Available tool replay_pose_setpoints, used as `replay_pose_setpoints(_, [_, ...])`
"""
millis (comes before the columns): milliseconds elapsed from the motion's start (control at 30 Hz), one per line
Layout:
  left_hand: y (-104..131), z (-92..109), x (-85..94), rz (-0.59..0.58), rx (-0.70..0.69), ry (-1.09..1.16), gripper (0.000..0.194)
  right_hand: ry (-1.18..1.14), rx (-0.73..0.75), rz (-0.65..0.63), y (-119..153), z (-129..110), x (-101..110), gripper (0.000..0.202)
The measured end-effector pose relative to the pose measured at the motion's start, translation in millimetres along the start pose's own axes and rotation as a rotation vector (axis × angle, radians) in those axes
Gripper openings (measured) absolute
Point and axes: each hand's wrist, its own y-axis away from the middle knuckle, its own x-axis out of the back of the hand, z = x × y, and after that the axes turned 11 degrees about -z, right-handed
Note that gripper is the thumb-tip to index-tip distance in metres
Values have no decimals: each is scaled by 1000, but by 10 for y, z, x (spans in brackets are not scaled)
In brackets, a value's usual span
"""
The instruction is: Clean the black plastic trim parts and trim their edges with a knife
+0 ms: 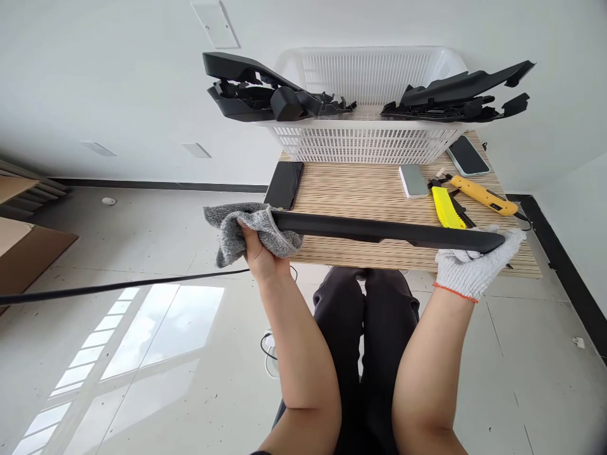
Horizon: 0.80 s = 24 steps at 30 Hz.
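Observation:
A long, narrow black plastic trim strip (351,227) is held level above the front of the table, between my two hands. My left hand (260,253), bare, is closed on a crumpled grey cloth (232,237) that wraps the strip's left end. The thumb presses on the cloth; the other fingers are mostly hidden. My right hand (478,262) wears a white knitted glove with an orange cuff and grips the strip's right end. A shallow notch shows along the strip's lower edge.
On the slatted wooden table (351,189) stands a white plastic basket (370,142) with black plastic parts (265,95). Nearby lie two phones (284,183), a small grey box (414,181), a yellow-bladed scraper (447,208) and a yellow corded tool (484,194). A black cable (118,287) crosses at left.

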Motion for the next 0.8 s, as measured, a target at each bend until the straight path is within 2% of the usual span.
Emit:
replay_pose_setpoints(300, [7,24,-54,103,-4,4,17,62,-14,2,27,13,4,38])
replay_pose_setpoints(400, [13,21,-55,110,-16,-7,24,65,-10,-14,31,17,3,37])
replay_pose_setpoints(500, [24,14,-37,-3,-30,-25,35,51,0,-15,35,16,-7,37])
replay_pose_setpoints(600, [44,10,-30,-126,-27,-49,36,32,-8,-13,39,15,-22,37])
replay_pose_setpoints(800, [82,11,-104,-219,-3,6,40,101,-28,20,44,22,-33,39])
